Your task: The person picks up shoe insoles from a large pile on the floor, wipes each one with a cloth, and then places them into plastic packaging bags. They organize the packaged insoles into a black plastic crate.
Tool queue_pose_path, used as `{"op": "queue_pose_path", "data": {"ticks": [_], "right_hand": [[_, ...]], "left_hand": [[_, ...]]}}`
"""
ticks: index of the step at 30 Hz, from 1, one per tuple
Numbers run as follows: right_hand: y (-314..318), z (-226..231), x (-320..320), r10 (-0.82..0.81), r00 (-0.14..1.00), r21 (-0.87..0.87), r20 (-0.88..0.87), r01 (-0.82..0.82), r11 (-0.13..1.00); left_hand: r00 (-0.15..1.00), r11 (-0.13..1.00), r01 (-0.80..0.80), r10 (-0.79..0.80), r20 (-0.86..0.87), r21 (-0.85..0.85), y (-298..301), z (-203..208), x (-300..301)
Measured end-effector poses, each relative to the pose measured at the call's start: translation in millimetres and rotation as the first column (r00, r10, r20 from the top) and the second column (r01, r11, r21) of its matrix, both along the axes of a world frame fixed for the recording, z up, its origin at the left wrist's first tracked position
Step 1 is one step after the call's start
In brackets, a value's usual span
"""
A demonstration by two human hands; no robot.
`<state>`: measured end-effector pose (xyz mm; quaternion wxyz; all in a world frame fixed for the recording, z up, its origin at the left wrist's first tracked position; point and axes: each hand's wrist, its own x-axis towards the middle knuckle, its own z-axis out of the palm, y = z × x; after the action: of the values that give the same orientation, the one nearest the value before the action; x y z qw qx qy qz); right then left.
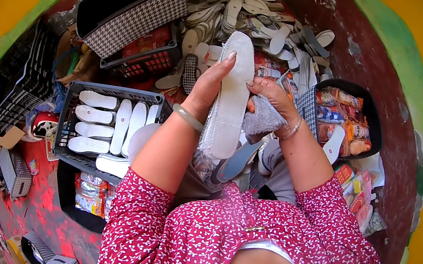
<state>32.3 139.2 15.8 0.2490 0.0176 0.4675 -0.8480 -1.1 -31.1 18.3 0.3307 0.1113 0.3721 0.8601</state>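
Observation:
My left hand [212,82] grips a long white shoe sole [225,106], thumb lying along its upper face. The sole is held tilted in front of my chest, its far end pointing away from me. Against its right edge, my right hand [274,94] is closed round a folded grey fuzzy cloth [262,117], with part of the fingers hidden behind the cloth and sole. Below them, a grey-blue sole [239,162] lies about my lap. To the left, a dark plastic crate [151,96] holds several white soles [121,126] in rows.
A heap of loose soles [225,16] lies against the far wall. A checked basket [133,24] rests on a black crate [136,60]. At right, a basket [306,105] holds packaged goods [341,114]. More baskets [16,172] stand on the red floor at left.

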Motion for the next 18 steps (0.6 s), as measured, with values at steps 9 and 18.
{"op": "queue_pose_path", "data": {"ticks": [9, 18], "right_hand": [[-4.3, 2.7, 1.8, 0.157, 0.987, 0.064, 0.028, -0.158, 0.985], [-9.5, -4.9, 0.7, 0.219, 0.975, 0.252, -0.046, -0.201, 0.947]], "left_hand": [[0.951, 0.951, -0.307, 0.305, 0.059, 0.03, 2.2, -4.3, -15.2], [0.909, 0.913, -0.409, 0.409, -0.08, 0.016, -4.0, -6.5, -17.4]]}}
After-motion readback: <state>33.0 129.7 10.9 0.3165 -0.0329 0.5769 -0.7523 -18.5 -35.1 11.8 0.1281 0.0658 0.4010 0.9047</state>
